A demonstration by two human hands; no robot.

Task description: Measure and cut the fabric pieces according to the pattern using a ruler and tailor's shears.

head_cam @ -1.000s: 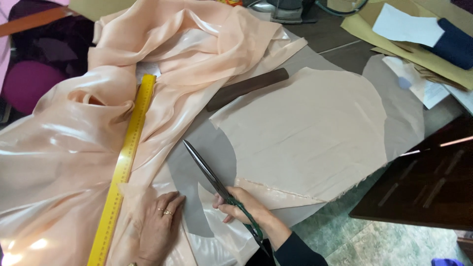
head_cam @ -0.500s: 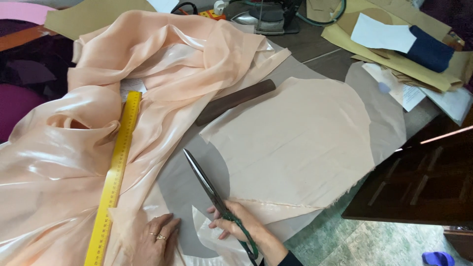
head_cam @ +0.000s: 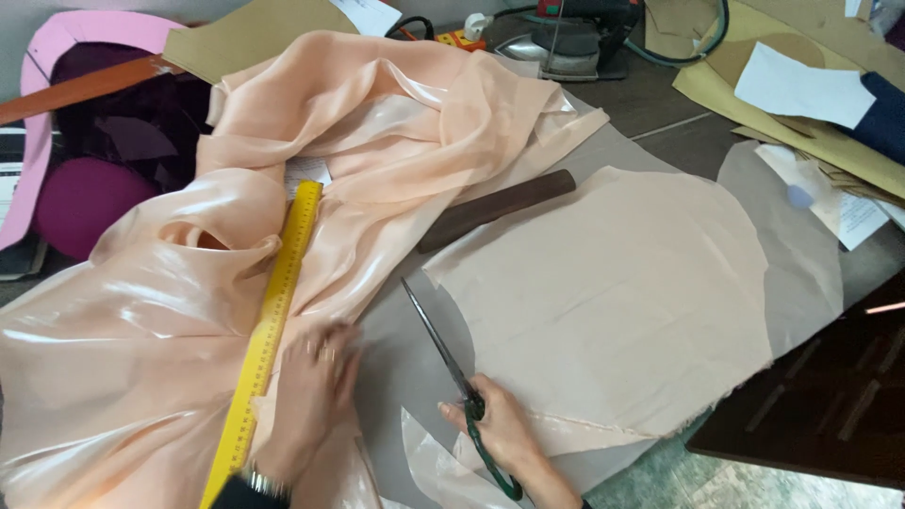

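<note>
Since half a second ago — left hand [head_cam: 306, 401] slid up, pressing flat on peach satin [head_cam: 141, 339] beside yellow ruler [head_cam: 269, 316]. Right hand [head_cam: 495, 429] closed around green-handled scissors [head_cam: 448, 363], blades shut on grey paper [head_cam: 405, 368] — advisable to keep cloth taut, cuts long.

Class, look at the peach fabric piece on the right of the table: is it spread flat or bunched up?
Spread flat. The cut peach piece lies smooth on the grey paper, without folds, unlike the bunched shiny fabric beside the yellow ruler.
</note>
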